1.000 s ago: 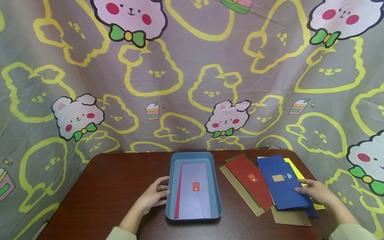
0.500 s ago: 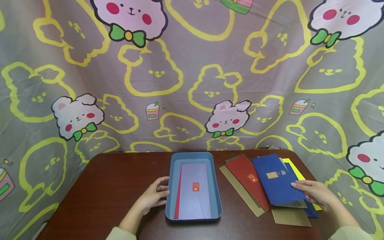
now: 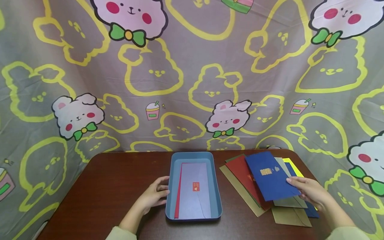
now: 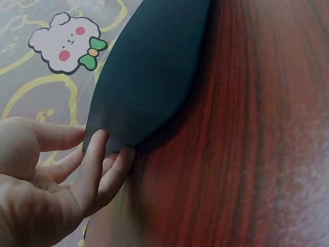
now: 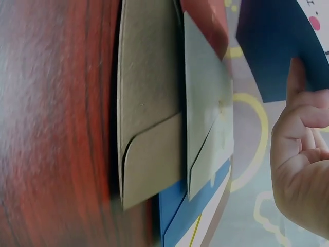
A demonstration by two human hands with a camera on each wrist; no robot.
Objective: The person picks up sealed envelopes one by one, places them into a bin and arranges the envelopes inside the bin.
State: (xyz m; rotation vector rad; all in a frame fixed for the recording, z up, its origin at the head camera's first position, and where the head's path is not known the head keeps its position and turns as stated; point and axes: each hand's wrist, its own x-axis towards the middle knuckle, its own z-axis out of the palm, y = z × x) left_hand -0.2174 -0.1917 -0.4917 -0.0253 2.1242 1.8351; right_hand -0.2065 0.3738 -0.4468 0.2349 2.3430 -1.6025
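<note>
My right hand (image 3: 312,191) pinches the lower right edge of a blue envelope (image 3: 274,181), with the thumb on top. In the right wrist view the envelope (image 5: 272,46) is lifted clear of the pile, tilted. In the head view it overlaps a red envelope (image 3: 240,166) and a grey-green envelope (image 3: 289,202). My left hand (image 3: 153,196) rests its fingertips against the left outer wall of a blue tray (image 3: 215,186). In the left wrist view the fingers (image 4: 92,159) touch the dark tray side (image 4: 149,67). A lilac envelope (image 3: 192,180) lies in the tray.
Under the lilac envelope a red one (image 3: 177,200) shows its edge. Right of the tray lie kraft envelopes (image 3: 292,218), another blue envelope (image 3: 312,211) and a yellow one (image 3: 295,168). The brown tabletop (image 3: 120,176) meets a patterned cloth (image 3: 180,100) behind.
The blue envelope has risen off the pile and shifted left with my right hand, uncovering the grey-green envelope beneath. My left hand and the tray have stayed in place.
</note>
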